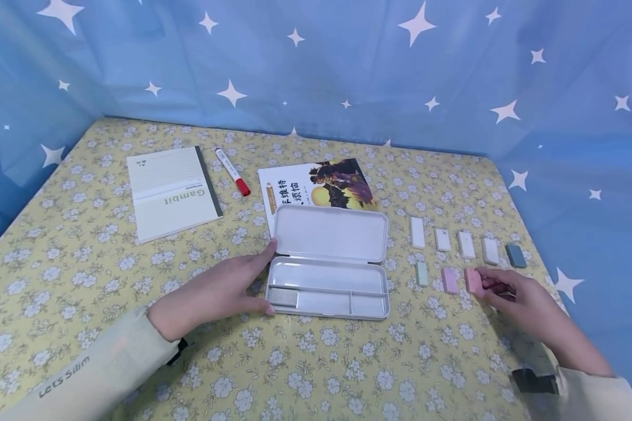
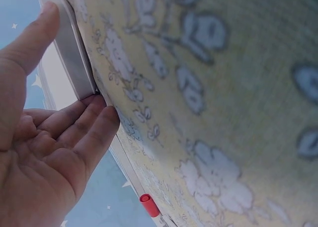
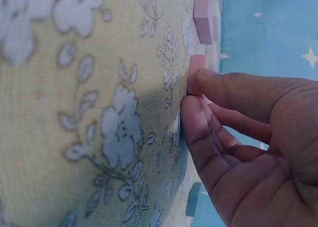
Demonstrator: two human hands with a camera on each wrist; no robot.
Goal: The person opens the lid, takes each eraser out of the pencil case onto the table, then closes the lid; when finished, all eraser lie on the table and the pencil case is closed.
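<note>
A white pencil case (image 1: 323, 287) lies with its lid (image 1: 330, 234) folded back. My left hand (image 1: 221, 292) rests against its left end, thumb at the front corner and fingers by the hinge. In the left wrist view that hand (image 2: 54, 132) has its fingers fairly straight, touching the case's side (image 2: 72, 43). A pale grey block (image 1: 283, 297) sits in the front left compartment. With thumb and fingertips my right hand (image 1: 521, 298) pinches a pink eraser (image 1: 473, 281), the right one of its row. A lilac eraser (image 1: 450, 280) and a mint eraser (image 1: 422, 273) lie to its left.
Behind that row lie several white erasers (image 1: 466, 244) and a dark teal one (image 1: 516, 255). A picture book (image 1: 289, 187) reaches under the lid. Further left are a red-capped marker (image 1: 232, 169) and a notebook (image 1: 176, 193). A star-patterned blue curtain (image 1: 316, 70) borders the table.
</note>
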